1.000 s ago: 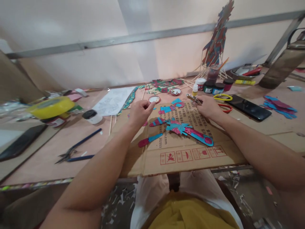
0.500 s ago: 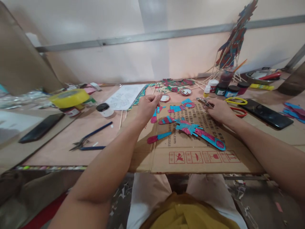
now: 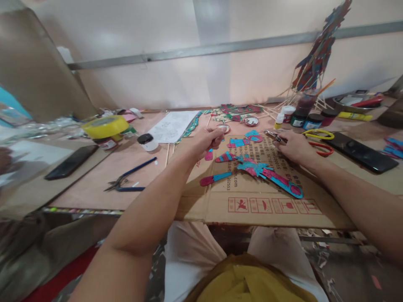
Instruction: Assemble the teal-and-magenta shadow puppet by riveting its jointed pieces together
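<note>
Our right hand (image 3: 292, 147) is wrapped round the near end of a metal tool (image 3: 272, 134). The other end pokes out away from us, maybe so that end stays free and easy to see.

Our left hand (image 3: 211, 139) is by the far side of the card (image 3: 217, 209), just in front of a dish (image 3: 224, 126). Its fingers are curled in, and we cannot tell if they pinch something tiny.

Blue and pink shapes (image 3: 252, 167) lie flat on the card between our arms, likely spread out so we can see them. The bowl (image 3: 251, 121) nearby has little bits in it, and its rim probably stops them getting lost. The pliers (image 3: 118, 183) lie to our left, well apart from both hands.
</note>
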{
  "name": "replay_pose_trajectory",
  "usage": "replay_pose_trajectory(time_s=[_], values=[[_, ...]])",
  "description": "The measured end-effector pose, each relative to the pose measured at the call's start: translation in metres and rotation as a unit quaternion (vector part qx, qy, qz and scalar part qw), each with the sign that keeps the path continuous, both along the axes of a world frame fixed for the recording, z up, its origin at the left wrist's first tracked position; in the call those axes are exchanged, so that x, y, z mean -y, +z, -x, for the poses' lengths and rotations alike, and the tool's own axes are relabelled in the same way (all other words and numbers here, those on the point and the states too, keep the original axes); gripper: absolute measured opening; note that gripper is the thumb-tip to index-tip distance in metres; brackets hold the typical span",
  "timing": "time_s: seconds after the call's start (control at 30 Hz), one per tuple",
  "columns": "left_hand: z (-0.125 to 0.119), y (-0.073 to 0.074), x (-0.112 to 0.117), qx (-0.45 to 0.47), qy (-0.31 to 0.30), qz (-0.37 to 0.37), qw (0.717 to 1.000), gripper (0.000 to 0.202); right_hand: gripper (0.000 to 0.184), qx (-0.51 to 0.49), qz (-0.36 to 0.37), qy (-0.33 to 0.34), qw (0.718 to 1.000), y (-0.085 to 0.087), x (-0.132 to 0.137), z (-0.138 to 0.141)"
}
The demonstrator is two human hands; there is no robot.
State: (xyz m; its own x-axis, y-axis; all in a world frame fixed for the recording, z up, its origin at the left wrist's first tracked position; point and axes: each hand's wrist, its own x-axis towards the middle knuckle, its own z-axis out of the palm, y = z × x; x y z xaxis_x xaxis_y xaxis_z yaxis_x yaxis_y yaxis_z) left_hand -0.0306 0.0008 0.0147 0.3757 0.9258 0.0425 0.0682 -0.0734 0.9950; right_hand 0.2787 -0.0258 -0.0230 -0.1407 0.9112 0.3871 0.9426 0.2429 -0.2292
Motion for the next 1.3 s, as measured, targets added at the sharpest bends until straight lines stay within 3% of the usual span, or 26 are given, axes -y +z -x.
replay_pose_trajectory(time_s=[0.1,0.2,0.43,0.63,0.8,0.87,0.97,1.1,1.2,1.3], values=[[-0.004,0.000,0.008,-0.137,-0.071,0.016,0.988,0.038,0.022,-0.006,0.004,0.005,1.000,0.002,0.001,0.001],[-0.010,-0.001,0.016,-0.216,-0.111,0.025,0.970,0.040,0.021,-0.014,0.023,0.003,1.000,0.003,0.002,0.003],[-0.011,0.003,0.020,-0.265,-0.088,0.020,0.960,0.039,0.025,-0.034,0.008,0.026,0.999,0.000,0.000,0.004],[-0.013,0.001,0.024,-0.280,-0.130,0.010,0.951,0.042,0.029,-0.024,0.010,0.049,0.998,0.001,0.002,0.005],[-0.011,0.005,0.022,-0.302,-0.129,-0.002,0.944,0.045,0.025,-0.012,0.033,0.037,0.999,0.003,0.003,0.006],[-0.004,0.011,0.018,-0.339,-0.150,-0.018,0.929,0.041,0.025,-0.002,0.040,0.031,0.999,0.003,0.003,0.006],[0.012,0.019,0.011,-0.415,-0.240,-0.060,0.875,0.024,0.027,0.010,0.030,0.022,0.999,0.002,0.001,0.006],[0.023,0.023,0.009,-0.497,-0.305,-0.087,0.807,0.030,0.030,0.015,0.027,0.026,0.999,0.002,0.001,0.006],[0.018,0.021,0.014,-0.510,-0.320,-0.084,0.794,0.027,0.027,0.019,0.041,0.021,0.999,0.003,0.001,0.007],[0.010,0.020,0.021,-0.504,-0.308,-0.085,0.803,0.016,0.024,0.021,0.061,0.017,0.998,0.005,0.003,0.008]])
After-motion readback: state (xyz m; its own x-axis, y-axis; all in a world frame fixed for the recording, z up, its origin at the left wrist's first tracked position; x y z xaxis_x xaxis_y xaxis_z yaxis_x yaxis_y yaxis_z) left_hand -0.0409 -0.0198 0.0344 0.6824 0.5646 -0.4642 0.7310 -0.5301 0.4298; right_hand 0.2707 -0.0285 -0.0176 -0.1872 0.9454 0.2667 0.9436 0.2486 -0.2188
